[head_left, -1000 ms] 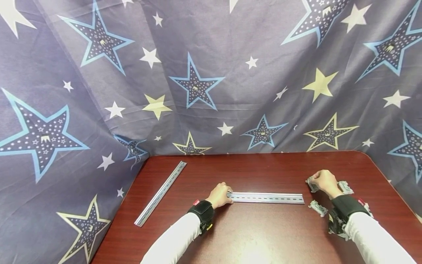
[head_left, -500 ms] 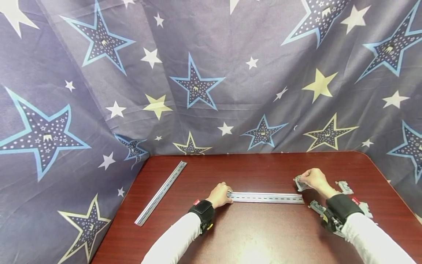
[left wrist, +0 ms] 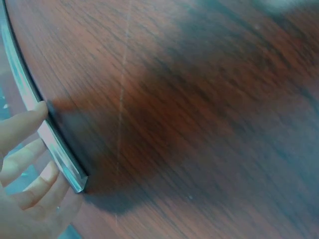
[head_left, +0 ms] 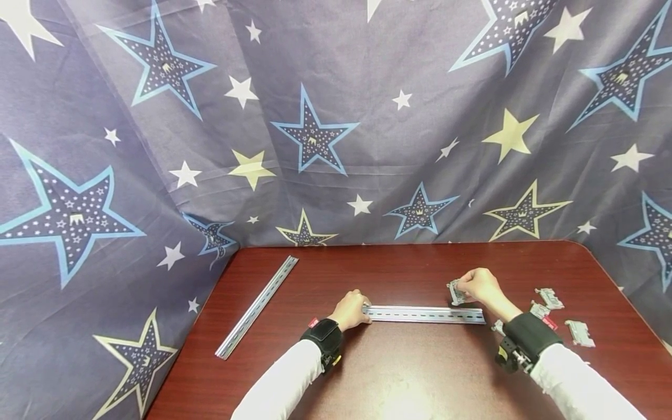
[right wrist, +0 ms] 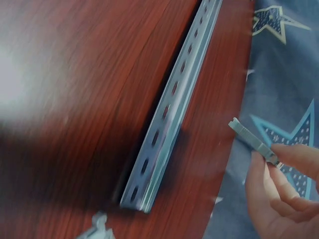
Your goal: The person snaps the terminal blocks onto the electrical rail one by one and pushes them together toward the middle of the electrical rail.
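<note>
A slotted metal DIN rail [head_left: 426, 315] lies crosswise on the table. My left hand [head_left: 350, 311] grips its left end, and the left wrist view shows thumb and fingers on either side of the rail [left wrist: 59, 149]. Between the thumb and fingers of my right hand [head_left: 482, 287] is a thin grey terminal block [head_left: 455, 293]. That hand is raised near the rail's right part, just beyond its far edge. Seen from the right wrist, the pinched block [right wrist: 251, 141] is apart from the rail [right wrist: 168, 107], which has a row of oblong slots.
A second DIN rail [head_left: 257, 308] lies slanted on the left side of the reddish-brown table [head_left: 367, 265]. Several more terminal blocks lie on the right, including one block [head_left: 580, 333] beside the right wrist. A star-patterned cloth [head_left: 320, 192] hangs behind and left of the table.
My right hand has carried the terminal block leftward, from the group of blocks to above the rail's right part. The left hand and the rail have stayed in place.
</note>
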Available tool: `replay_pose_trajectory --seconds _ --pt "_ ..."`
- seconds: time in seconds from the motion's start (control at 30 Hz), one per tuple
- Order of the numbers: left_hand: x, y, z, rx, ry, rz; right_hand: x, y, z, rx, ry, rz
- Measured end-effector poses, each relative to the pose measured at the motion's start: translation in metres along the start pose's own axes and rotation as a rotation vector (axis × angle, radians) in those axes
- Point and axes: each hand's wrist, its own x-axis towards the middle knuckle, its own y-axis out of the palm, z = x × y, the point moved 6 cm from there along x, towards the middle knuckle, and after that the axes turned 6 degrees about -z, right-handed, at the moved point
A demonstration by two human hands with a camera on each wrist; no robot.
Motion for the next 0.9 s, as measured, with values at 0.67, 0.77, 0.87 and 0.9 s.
replay_pose_trajectory --seconds 0.67,0.77,0.87,0.9 --pt "0.002 0.0 -0.002 0.045 -0.047 0.004 -0.018 0.044 0.021 0.011 0.029 0.008" --pt "0.001 0.0 -0.002 0.041 -0.055 0.006 -0.018 0.049 0.023 0.028 0.03 0.009" --pt "0.002 -0.001 -0.001 0.038 -0.056 0.004 -0.018 0.052 0.025 0.039 0.031 0.01" --pt "0.002 0.0 -0.001 0.038 -0.057 0.005 -0.018 0.054 0.025 0.036 0.03 0.01"
